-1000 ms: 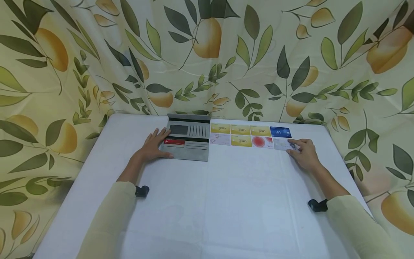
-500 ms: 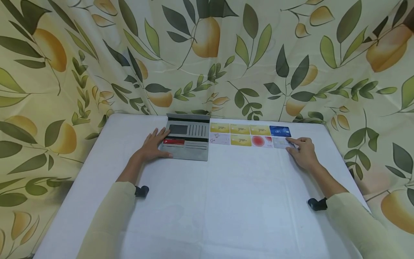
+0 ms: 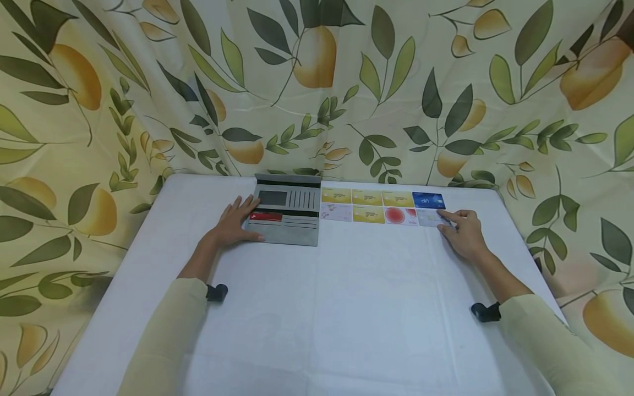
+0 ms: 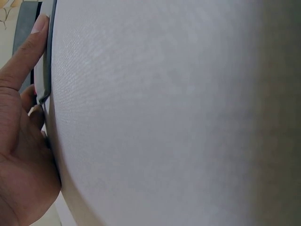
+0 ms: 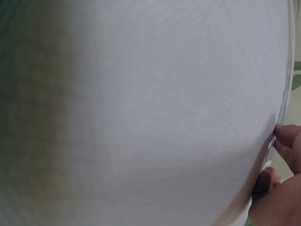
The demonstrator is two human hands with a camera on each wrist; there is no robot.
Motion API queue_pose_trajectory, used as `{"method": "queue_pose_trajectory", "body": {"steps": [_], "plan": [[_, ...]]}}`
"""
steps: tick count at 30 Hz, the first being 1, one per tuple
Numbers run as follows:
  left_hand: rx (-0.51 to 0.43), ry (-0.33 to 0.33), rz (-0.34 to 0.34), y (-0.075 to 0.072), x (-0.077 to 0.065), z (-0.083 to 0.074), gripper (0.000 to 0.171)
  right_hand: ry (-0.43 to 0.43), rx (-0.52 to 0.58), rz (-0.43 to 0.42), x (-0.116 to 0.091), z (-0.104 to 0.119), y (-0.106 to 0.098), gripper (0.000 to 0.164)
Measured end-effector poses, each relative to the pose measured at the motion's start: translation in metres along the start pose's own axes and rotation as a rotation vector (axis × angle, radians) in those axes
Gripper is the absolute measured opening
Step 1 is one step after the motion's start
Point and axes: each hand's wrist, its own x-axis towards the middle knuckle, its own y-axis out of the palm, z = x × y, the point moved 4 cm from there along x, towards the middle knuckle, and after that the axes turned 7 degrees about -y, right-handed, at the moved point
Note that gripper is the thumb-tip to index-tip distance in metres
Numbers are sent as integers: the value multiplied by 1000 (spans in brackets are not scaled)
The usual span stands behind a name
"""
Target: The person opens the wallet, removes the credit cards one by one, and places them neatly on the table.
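Note:
A grey wallet (image 3: pixel 302 236) lies spread open at the back of the table, with a red card (image 3: pixel 266 216) in one of its slots. My left hand (image 3: pixel 230 224) rests on the wallet's left side, fingers spread and thumb on its lower flap. To the wallet's right, several cards lie in two neat rows: yellow cards (image 3: pixel 367 197), a blue card (image 3: pixel 428 201), a pale pink card (image 3: pixel 337 212) and a red-and-white card (image 3: pixel 401 216). At the lower right end, my right hand (image 3: pixel 465 234) holds a silver card (image 3: pixel 428 218) between index finger and thumb, partly covering it.
A white cloth covers the table (image 3: pixel 317 313), which ends just behind the wallet and cards. A fruit-and-leaf patterned curtain (image 3: pixel 366 110) hangs behind and at both sides. Each wrist carries a small black camera (image 3: pixel 217 292).
Both hands keep almost the same place. The right index finger has shifted very slightly on the silver card; wallet and cards have stayed put.

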Motion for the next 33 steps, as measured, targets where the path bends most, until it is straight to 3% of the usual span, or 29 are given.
{"method": "queue_pose_trajectory", "body": {"steps": [19, 33], "plan": [[-6, 16, 5, -2, -2, -2, 112, -23, -20, -5, -1, 2, 0, 53], [-5, -7, 14, -2, 0, -1, 113, -22, -18, 0, -1, 2, -1, 53]]}}
